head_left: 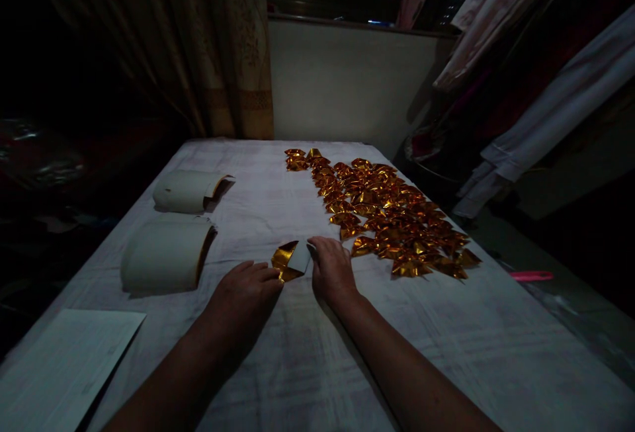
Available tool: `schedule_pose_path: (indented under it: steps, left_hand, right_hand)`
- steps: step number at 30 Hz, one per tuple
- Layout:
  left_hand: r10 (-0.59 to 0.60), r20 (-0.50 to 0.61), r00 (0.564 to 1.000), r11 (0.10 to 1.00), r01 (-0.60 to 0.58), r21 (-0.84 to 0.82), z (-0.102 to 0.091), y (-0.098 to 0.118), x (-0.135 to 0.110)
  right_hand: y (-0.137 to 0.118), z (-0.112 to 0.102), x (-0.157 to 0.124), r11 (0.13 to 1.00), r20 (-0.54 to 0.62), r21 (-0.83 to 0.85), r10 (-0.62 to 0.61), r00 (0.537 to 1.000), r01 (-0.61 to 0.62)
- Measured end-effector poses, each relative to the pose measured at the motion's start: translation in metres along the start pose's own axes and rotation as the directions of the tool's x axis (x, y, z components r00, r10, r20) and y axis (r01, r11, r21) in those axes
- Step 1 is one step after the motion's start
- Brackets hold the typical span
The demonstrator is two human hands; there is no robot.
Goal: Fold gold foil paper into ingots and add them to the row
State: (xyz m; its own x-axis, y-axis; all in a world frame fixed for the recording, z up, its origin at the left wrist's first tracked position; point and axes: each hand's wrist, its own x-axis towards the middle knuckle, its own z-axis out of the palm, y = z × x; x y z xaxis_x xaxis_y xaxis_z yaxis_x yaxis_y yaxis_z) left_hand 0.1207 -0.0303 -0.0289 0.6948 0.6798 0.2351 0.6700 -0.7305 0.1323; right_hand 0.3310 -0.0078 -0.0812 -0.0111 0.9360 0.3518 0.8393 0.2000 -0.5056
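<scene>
A small sheet of gold foil paper (290, 260), gold on one side and white on the other, lies partly folded on the white cloth of the table (307, 352). My left hand (248, 296) pinches its left edge with curled fingers. My right hand (331, 270) presses and grips its right edge, fingers closed on it. Just to the right, several folded gold paper pieces (391, 214) are spread in a long band across the cloth.
Two curled stacks of white-backed foil sheets (166, 257) (186, 190) lie at the left. A white sheet of paper (59, 366) rests at the near left corner. A curtain (218, 48) and hanging clothes (536, 81) surround the table. A pink object (530, 276) lies off the right edge.
</scene>
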Motion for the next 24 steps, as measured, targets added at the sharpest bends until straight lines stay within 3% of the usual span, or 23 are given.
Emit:
schedule_pose_path:
  steps: [9,14,19,24]
  left_hand:
    - [-0.087,-0.059,0.994,0.996,0.086,-0.012,0.007,0.010,0.001]
    - [-0.098,-0.037,0.994,0.995,0.098,-0.014,0.009,0.008,0.001]
    - [-0.046,-0.080,0.996,0.996,0.052,0.076,0.014,0.002,0.002]
    - [-0.072,-0.158,0.985,0.993,0.086,0.085,0.015,0.000,0.001]
  right_hand:
    - [0.002,-0.006,0.005,0.990,0.044,0.119,0.071,0.997,-0.075]
    - [0.003,-0.008,0.004,0.982,0.060,0.185,0.024,0.998,-0.034]
    - [-0.001,-0.018,0.004,0.990,0.030,0.038,-0.135,0.990,0.134]
    - [-0.010,-0.031,0.002,0.929,0.017,-0.130,-0.347,0.938,0.347]
